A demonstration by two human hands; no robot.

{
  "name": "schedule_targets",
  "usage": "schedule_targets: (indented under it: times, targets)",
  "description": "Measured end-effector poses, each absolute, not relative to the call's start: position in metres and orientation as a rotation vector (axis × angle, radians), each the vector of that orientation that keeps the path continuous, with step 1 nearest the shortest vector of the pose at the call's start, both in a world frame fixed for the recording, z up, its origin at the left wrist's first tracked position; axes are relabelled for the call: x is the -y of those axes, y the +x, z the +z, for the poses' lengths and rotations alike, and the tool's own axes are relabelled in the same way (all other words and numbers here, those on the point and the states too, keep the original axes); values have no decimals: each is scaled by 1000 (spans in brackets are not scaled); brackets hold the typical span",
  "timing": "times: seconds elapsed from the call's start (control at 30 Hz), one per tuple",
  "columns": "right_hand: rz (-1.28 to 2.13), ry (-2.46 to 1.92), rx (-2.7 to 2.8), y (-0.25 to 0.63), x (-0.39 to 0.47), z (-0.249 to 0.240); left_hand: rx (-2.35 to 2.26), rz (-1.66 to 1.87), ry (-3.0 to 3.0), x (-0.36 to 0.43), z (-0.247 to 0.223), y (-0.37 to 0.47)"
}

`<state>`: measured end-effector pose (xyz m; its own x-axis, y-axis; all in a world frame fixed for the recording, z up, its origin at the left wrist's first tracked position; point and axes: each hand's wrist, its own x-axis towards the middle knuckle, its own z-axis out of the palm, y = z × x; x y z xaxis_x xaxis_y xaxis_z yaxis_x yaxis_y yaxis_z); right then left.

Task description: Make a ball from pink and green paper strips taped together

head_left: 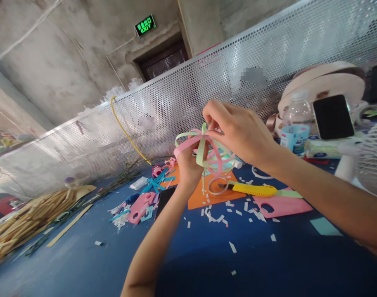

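A ball-shaped frame of curved pink and pale green paper strips [200, 154] is held up over the table, with a thin pale green stick or strip hanging below it. My left hand [189, 170] grips it from behind and below, its fingers partly hidden by the strips. From the upper right, my right hand [239, 130] pinches at the top, where the strips meet beside a small green upright tab. Just what its fingertips press on is hidden. Below lie an orange sheet [196, 201], a pale ring [210, 190] and a yellow utility knife [256, 189] with its blade out.
White paper scraps [221, 218] litter the blue table [188, 260]. At left are pink paper pieces [140, 208], a dark phone [165, 200] and wooden strips [36, 214]. A bottle [296, 123], an upright phone [333, 117] and a white fan [369, 159] stand right; perforated metal mesh [176, 99] rises behind.
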<state>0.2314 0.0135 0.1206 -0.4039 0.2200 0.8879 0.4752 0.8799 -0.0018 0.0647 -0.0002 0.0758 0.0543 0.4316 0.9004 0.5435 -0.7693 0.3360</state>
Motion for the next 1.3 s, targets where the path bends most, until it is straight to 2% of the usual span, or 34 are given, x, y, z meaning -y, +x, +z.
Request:
schedule_targets:
  times: [0.17, 0.63, 1.3]
  targets:
    - [-353, -592, 1950, 235, -14, 124, 1034, -1896, -2217, -3, 74, 65]
    - [202, -322, 2086, 250, -55, 132, 1161, -2409, -2653, -8, 80, 56]
    - [844, -183, 2126, 244, -55, 127, 1382, -2262, -2659, -14, 73, 27]
